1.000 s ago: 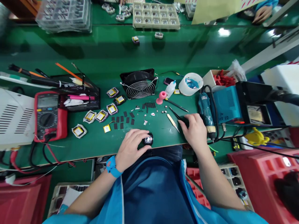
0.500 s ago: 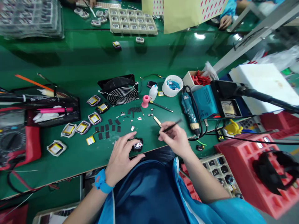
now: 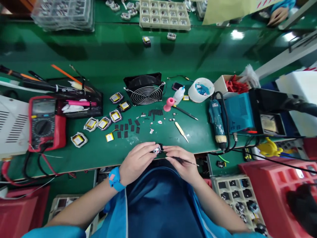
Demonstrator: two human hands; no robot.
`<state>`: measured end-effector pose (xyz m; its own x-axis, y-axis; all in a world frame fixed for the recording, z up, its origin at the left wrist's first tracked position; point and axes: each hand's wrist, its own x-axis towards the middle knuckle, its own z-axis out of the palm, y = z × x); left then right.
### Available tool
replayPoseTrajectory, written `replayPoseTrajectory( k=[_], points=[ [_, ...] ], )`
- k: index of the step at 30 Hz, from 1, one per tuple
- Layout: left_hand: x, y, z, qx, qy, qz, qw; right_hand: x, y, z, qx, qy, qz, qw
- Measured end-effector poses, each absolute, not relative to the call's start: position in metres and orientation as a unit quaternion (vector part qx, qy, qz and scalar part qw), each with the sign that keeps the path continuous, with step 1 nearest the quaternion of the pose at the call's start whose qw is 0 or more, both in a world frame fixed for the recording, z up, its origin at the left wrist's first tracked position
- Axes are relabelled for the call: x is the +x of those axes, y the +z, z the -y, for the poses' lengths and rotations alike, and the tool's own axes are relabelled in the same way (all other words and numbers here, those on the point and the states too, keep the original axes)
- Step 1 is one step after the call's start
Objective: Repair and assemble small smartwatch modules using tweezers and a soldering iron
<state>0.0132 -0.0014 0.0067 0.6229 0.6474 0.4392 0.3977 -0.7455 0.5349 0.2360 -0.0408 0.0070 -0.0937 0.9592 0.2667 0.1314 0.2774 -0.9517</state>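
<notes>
At the near edge of the table, my left hand point(image 3: 140, 160) steadies a small black electronic module with a round, white-marked face point(image 3: 157, 149) between thumb and fingers. My right hand point(image 3: 182, 162) is closed in a pinch around slim black tweezers point(image 3: 189, 161), whose tip reaches the module's right side. The fingers partly cover the module. Beyond my right hand lie a cream-handled pointed tool point(image 3: 181, 131) and a dark pen-like tool point(image 3: 185, 113). Several black foam pads point(image 3: 126, 127) and a loose yellow battery point(image 3: 109, 137) lie ahead of my left hand.
A fan with a wire guard point(image 3: 146, 94) stands mid-table beside a white tub point(image 3: 201, 90). An electric screwdriver point(image 3: 218, 122) lies at right, a red multimeter point(image 3: 47, 122) at left. Several battery-fitted cases point(image 3: 104, 123) sit between. Another person's hand point(image 3: 278, 16) is at the far right.
My right hand has come down to the module with the tweezers. My left fingers have closed on the module. The cream-handled tool now lies fully visible, and the view has shifted left.
</notes>
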Motion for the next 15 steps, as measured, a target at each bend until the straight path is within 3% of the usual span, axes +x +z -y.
replayPoseTrajectory(
  k=[6,15],
  points=[
    [0.0136,0.0057,0.0000,0.873,0.324,-0.294,0.215,0.2335,0.0054,0.0400,-0.449,0.381,0.630,0.506],
    [0.0134,0.0069,-0.0022,0.864,0.319,-0.305,0.240,0.2371,0.0103,0.0338,-0.455,0.435,0.601,0.492]
  ],
)
